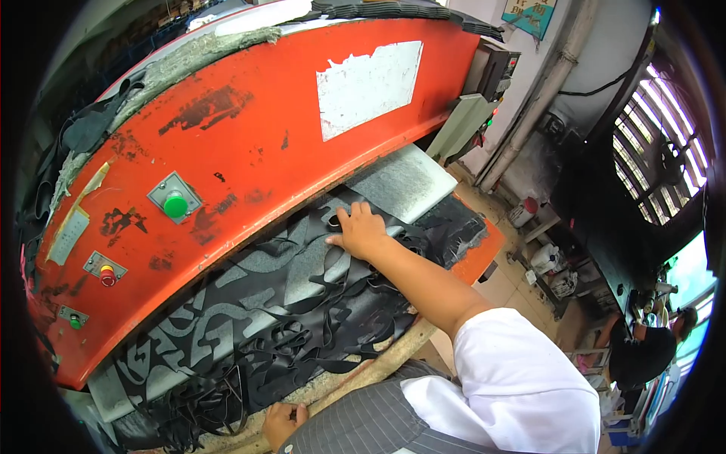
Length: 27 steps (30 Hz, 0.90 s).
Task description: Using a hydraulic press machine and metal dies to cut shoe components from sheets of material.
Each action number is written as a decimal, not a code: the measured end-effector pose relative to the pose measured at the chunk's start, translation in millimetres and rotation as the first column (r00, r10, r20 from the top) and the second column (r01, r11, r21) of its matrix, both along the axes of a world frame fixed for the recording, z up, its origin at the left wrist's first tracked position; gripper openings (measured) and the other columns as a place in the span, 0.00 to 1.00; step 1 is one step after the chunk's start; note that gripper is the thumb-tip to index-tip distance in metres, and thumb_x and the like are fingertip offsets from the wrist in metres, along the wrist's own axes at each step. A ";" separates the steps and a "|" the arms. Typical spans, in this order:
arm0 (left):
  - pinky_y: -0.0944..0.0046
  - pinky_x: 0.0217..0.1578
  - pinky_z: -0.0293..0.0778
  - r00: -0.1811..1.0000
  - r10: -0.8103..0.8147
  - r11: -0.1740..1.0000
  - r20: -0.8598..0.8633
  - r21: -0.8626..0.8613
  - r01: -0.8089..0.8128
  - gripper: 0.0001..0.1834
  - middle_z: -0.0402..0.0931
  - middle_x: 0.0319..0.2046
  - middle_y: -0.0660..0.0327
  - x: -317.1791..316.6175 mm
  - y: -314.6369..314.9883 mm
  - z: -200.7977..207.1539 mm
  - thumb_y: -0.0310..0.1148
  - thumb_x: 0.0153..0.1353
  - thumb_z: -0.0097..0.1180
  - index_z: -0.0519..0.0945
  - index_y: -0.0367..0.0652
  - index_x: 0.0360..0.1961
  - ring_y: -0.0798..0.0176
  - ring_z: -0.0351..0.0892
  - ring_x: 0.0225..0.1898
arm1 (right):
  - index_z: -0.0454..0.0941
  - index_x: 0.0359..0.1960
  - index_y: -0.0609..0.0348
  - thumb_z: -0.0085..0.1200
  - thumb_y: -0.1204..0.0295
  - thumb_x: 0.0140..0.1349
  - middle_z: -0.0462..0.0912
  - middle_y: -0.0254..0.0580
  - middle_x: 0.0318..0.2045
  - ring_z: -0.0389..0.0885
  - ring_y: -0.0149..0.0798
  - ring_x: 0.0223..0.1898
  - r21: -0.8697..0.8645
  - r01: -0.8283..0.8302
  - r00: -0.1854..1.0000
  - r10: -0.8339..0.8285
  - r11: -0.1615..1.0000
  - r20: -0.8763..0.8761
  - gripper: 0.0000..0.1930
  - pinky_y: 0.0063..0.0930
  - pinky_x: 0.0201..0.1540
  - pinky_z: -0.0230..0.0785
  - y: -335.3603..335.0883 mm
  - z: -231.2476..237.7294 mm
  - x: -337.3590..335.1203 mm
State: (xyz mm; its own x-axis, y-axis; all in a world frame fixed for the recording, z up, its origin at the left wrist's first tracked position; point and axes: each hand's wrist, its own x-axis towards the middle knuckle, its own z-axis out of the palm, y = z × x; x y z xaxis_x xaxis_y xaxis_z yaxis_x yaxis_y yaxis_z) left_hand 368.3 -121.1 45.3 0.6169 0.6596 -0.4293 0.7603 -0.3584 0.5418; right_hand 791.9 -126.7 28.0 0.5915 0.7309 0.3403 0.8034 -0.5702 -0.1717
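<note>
My right hand (360, 231) reaches forward under the red press head (249, 144) and rests on a black sheet of material (302, 295) full of cut-out shapes, its fingertips at a small dark piece by the press edge. My left hand (281, 421) is low at the near edge of the bench, fingers curled against the worn wooden rim (378, 363), beside tangled black offcut strips (219, 401). Whether it holds anything cannot be told.
The press front carries a green button (175, 204), a red button (107, 276) and a small green one (75, 321). A grey cutting board (412, 181) shows at the right. Another person in a black cap (643, 356) stands at the far right near bottles on a shelf (546, 257).
</note>
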 end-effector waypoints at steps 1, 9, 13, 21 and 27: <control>0.51 0.40 0.71 1.000 -0.010 1.000 -0.023 -0.004 0.010 0.19 0.79 0.33 0.46 0.6 2.2 -2.7 0.47 0.62 0.53 0.82 0.40 0.34 0.42 0.76 0.37 | 0.74 0.47 0.60 0.56 0.46 0.57 0.76 0.51 0.44 0.78 0.56 0.44 -0.093 -0.053 0.993 0.042 0.994 -0.113 0.29 0.47 0.45 0.73 6.0 -6.2 10.3; 0.49 0.36 0.70 0.997 0.066 0.994 -0.041 0.090 -0.062 0.19 0.78 0.32 0.44 9.9 -3.2 -4.3 0.46 0.63 0.53 0.82 0.39 0.34 0.42 0.76 0.35 | 0.72 0.51 0.61 0.53 0.56 0.63 0.80 0.63 0.42 0.81 0.57 0.42 0.217 0.170 0.761 0.012 0.961 -0.649 0.22 0.44 0.44 0.75 -28.4 -23.4 109.7; 0.55 0.25 0.69 0.980 0.020 0.921 0.199 0.379 -0.096 0.10 0.72 0.19 0.58 2.0 -8.5 -30.3 0.32 0.50 0.63 0.77 0.41 0.18 0.52 0.74 0.25 | 0.73 0.54 0.52 0.54 0.58 0.58 0.82 0.63 0.40 0.81 0.59 0.42 -0.018 0.159 0.531 -0.101 0.987 -0.841 0.23 0.46 0.47 0.73 -42.3 36.8 65.8; 0.55 0.25 0.68 0.976 0.103 0.911 0.194 0.376 -0.171 0.10 0.72 0.19 0.58 5.5 -21.5 -30.4 0.32 0.49 0.63 0.76 0.41 0.18 0.52 0.73 0.24 | 0.67 0.64 0.50 0.63 0.49 0.50 0.75 0.56 0.55 0.71 0.56 0.58 -0.057 -0.034 0.913 0.008 0.998 -0.408 0.39 0.46 0.58 0.64 -46.8 -3.8 73.1; 0.56 0.25 0.68 0.970 0.019 0.902 0.242 0.414 -0.121 0.10 0.71 0.18 0.60 -3.2 -11.1 -40.3 0.32 0.49 0.64 0.76 0.42 0.18 0.54 0.73 0.24 | 0.61 0.69 0.46 0.70 0.45 0.41 0.70 0.55 0.59 0.62 0.53 0.64 0.063 -0.205 0.901 0.214 0.977 -0.378 0.52 0.48 0.64 0.48 -70.8 -30.0 76.0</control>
